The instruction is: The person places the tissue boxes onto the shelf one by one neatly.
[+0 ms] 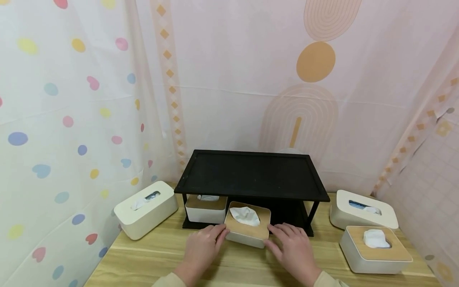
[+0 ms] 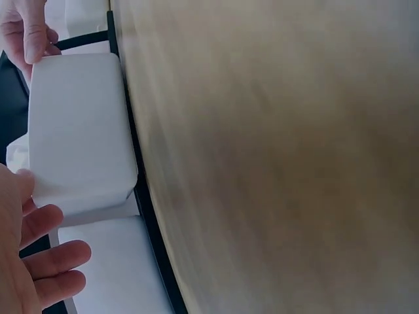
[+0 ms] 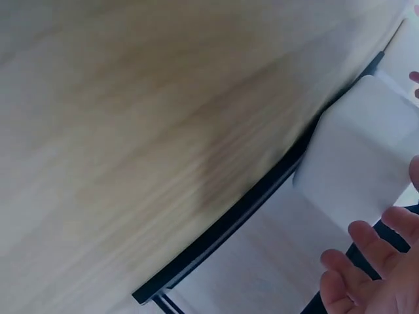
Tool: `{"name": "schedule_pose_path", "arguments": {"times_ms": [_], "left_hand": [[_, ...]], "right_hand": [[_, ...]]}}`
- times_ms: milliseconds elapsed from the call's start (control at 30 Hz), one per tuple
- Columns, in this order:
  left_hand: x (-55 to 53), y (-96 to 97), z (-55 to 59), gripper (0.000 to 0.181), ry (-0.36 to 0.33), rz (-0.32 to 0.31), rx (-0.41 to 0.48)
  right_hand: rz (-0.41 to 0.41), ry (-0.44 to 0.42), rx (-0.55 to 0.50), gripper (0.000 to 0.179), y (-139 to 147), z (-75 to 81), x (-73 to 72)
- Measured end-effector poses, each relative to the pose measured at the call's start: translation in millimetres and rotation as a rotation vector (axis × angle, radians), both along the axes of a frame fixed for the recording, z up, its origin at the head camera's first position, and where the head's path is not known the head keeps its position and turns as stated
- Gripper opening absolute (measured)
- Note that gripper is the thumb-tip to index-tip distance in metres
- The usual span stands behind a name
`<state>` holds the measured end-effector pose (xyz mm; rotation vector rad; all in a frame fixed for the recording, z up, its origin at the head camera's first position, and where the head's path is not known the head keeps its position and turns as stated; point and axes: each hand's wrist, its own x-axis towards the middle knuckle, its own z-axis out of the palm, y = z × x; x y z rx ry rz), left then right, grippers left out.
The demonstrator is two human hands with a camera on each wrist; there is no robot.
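Nearest to us, two pale sleeves (image 1: pixel 169 280) at the bottom edge, and out of them come the hands, one on each side of the centre box (image 1: pixel 247 233)! The left hand (image 1: pixel 202 249) pinches its left side, thumb toward the front; the right hand (image 1: pixel 292 249) has the right side, thumb at the front corner, and the two hands are apart with only that box between them. In the left wrist view the left hand's other fingers are spread off the box. Under it all, the wood-grain table (image 1: pixel 244 271).

The centre box, pale with a wood-look lid and a white tissue poking out, sits at the front of the black shelf (image 1: pixel 251 173), front end out past the edge, slightly askew; whether it touches the lower tier, I cannot tell. Over on the right, a matching box (image 1: pixel 376 255) near the table's edge! Inside the shelf, lower tier, left end: the inner box (image 1: pixel 206 215), just beside the centre one. Flanking the shelf, a cream box on the left (image 1: pixel 152 211) and a cream box on the right (image 1: pixel 353 213), each with an oval slot. And behind everything, the patterned curtain (image 1: pixel 229 79)
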<state>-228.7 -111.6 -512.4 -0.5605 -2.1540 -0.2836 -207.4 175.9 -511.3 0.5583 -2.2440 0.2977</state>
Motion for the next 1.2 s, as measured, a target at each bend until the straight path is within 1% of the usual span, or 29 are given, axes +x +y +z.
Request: {"name": "schedule_pose_path", "arguments": {"times_ms": [100,200,300,400,500,567,667,733,800,867,933,967,1067,1200], "left_hand": [[-6.1,0.5,2.0,0.015,-0.015,0.015,0.001],[-12.5,0.8,4.2,0.014,-0.019,0.028,-0.003],[-17.8,2.2,6.9,0.014,-0.027,0.048,-0.006],[-21.1,4.2,9.0,0.016,-0.063,0.079,-0.017],[-20.1,5.6,9.8,0.022,-0.128,0.105,-0.055],[-15.8,5.7,10.5,0.030,-0.181,0.114,-0.095],[-6.1,4.2,13.4,0.046,-0.281,0.101,-0.178],[-0.8,2.2,16.7,0.058,-0.361,0.076,-0.219],[2.3,-0.4,20.3,0.071,-0.451,0.039,-0.245],[2.9,-2.7,23.8,0.080,-0.532,0.000,-0.244],[2.1,-4.4,26.3,0.084,-0.596,-0.032,-0.233],[1.5,-5.0,27.2,0.086,-0.622,-0.042,-0.226],[-0.7,-5.6,28.1,0.087,-0.663,-0.055,-0.217],[-2.6,-4.5,26.8,0.089,-0.676,-0.046,-0.220]], "right_hand": [[-0.033,-0.028,0.003,0.044,-3.1,3.5,-0.7],[-0.062,-0.084,-0.019,0.041,-6.9,8.5,-3.2],[-0.077,-0.168,-0.058,0.038,-9.7,15.7,-8.4],[-0.092,-0.270,-0.089,0.037,-11.5,23.1,-14.3],[-0.107,-0.381,-0.104,0.037,-12.0,28.9,-19.4],[-0.109,-0.440,-0.108,0.037,-11.5,32.2,-21.5],[-0.106,-0.489,-0.108,0.037,-9.8,36.7,-23.3],[-0.101,-0.504,-0.111,0.036,-8.7,40.0,-24.2],[-0.101,-0.518,-0.114,0.036,-7.8,42.7,-25.1],[-0.102,-0.537,-0.116,0.037,-7.0,44.5,-26.5],[-0.101,-0.557,-0.112,0.037,-6.5,45.1,-28.5],[-0.100,-0.567,-0.111,0.037,-6.3,45.0,-29.8],[-0.091,-0.588,-0.111,0.037,-6.1,43.7,-34.3],[-0.078,-0.615,-0.129,0.036,-5.6,42.5,-41.0]]}}
